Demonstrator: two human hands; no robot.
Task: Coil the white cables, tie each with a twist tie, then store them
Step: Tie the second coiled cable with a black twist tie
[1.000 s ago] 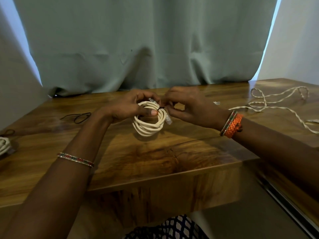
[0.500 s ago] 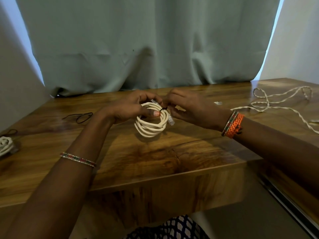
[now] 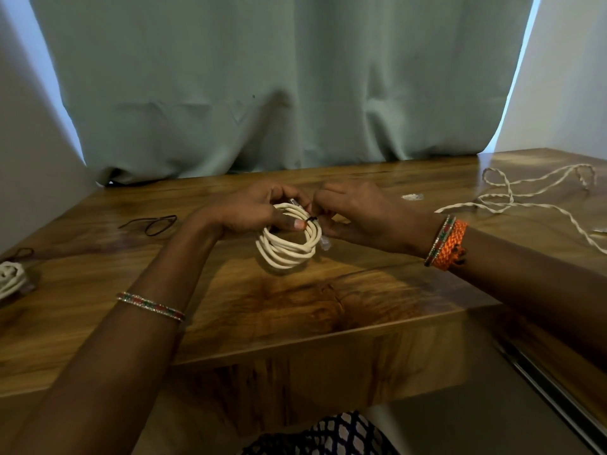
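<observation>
A smooth white cable point(image 3: 289, 241) wound into a round coil is held just above the glossy wooden table point(image 3: 295, 310) at mid-frame. The left hand point(image 3: 244, 210) grips the coil's top, thumb pressed on the strands. The right hand point(image 3: 353, 210) pinches a thin black tie point(image 3: 311, 219) at the coil's right side.

Coiled cable point(image 3: 289, 246) showing cream-white, black tie point(image 3: 311, 219) crossing it. Desk point(image 3: 295, 307) glowing warm brown, dark grain swirling. Curtain point(image 3: 279, 87) hanging grey-green. Wristband point(image 3: 450, 245) showing orange braid. Loose cable point(image 3: 512, 198) lying white, twisted. Bangle point(image 3: 150, 306) glinting red-green.
</observation>
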